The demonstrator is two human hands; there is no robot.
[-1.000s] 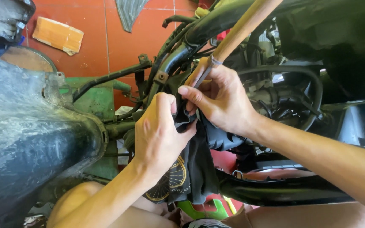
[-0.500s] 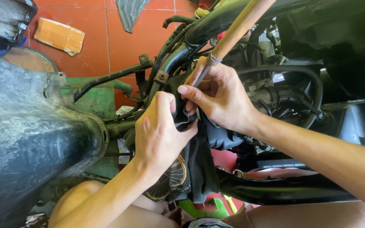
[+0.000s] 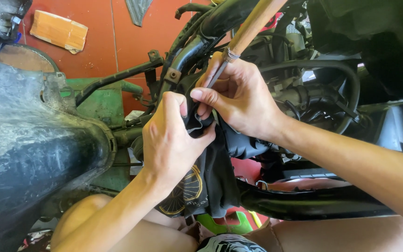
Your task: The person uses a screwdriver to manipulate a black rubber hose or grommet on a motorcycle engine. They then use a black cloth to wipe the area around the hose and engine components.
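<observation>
Left hand (image 3: pixel 173 140) pinches the black cloth (image 3: pixel 211 177); right hand (image 3: pixel 239 100) grips the wooden-handled tool (image 3: pixel 246 35), tip probably hidden; keep both steady.

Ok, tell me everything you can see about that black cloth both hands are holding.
The black cloth looks like soft, worn fabric with a gold wheel-shaped print low on it. Its top edge is bunched between the left hand and the right hand, against the dark motorbike frame. The rest hangs loose and creased toward the person's lap. The right hand also holds a wooden-handled tool above it.
</observation>
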